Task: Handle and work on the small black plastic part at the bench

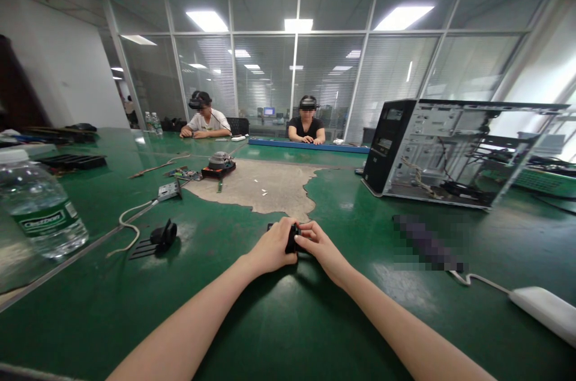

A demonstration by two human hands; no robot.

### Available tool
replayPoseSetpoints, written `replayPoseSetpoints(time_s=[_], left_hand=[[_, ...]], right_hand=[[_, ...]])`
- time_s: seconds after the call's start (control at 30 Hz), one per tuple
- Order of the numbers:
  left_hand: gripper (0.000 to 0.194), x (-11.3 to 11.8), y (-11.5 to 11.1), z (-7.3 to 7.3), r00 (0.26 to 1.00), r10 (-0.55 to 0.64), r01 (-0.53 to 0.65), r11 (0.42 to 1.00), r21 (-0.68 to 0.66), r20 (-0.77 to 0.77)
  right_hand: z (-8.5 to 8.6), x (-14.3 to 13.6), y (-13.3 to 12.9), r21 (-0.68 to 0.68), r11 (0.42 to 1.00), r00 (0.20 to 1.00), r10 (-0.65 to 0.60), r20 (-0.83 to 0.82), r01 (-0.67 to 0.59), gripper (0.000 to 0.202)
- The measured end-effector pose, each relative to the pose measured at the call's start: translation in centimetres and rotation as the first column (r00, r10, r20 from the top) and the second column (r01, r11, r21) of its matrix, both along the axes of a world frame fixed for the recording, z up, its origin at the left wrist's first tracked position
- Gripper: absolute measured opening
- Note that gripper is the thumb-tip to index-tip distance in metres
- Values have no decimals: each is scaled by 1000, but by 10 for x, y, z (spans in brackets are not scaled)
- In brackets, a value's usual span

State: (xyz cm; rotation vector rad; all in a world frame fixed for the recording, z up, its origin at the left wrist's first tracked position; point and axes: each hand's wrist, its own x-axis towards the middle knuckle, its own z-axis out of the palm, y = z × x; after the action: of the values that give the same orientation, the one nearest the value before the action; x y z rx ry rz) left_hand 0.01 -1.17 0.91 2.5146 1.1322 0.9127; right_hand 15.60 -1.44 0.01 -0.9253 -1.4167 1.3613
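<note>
Near the middle of the green table (252, 333), both my hands meet around a small black part (292, 239). My left hand (275, 244) wraps over it from the left, fingers curled and covering much of it. On the right side, my right hand (318, 246) pinches the same part between thumb and fingers. Its exact kind is hidden by the fingers. Off to the left lies a black plastic piece with a round end and long prongs (158, 239), apart from my hands. Behind my hands is a bare patch (283, 183) where the green covering is torn away.
An opened computer case (391, 147) stands at right, with a white power strip (544, 309) nearer. A water bottle (49, 207) is at left. Farther off are a heatsink fan (219, 165) and a small metal box with a white cable (170, 191). Two people sit across the table.
</note>
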Motion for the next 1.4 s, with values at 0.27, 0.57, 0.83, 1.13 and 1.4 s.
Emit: replayPoseSetpoints(time_s=[0.27, 0.57, 0.83, 1.13, 1.4], left_hand=[[58, 0, 2, -1, 1000, 0, 0, 1000, 1, 8], [56, 1, -1, 0, 1000, 10, -10, 1000, 7, -6], [56, 0, 0, -2, 1000, 8, -8, 1000, 18, -5], [57, 1, 2, -3, 1000, 28, -28, 999, -15, -14], [55, 1, 1, -1, 999, 30, -30, 1000, -6, -19]], right_hand=[[-8, 0, 6, 10, 998, 998, -61, 26, 61, 27], [3, 2, -2, 5, 1000, 1000, 4, 13, -4, 34], [-5, 1, 4, 9, 999, 999, -45, 16, 45, 28], [7, 1, -6, 44, 999, 1000, -2, -1, 2, 29], [-4, 2, 2, 13, 998, 998, -64, 27, 64, 29]])
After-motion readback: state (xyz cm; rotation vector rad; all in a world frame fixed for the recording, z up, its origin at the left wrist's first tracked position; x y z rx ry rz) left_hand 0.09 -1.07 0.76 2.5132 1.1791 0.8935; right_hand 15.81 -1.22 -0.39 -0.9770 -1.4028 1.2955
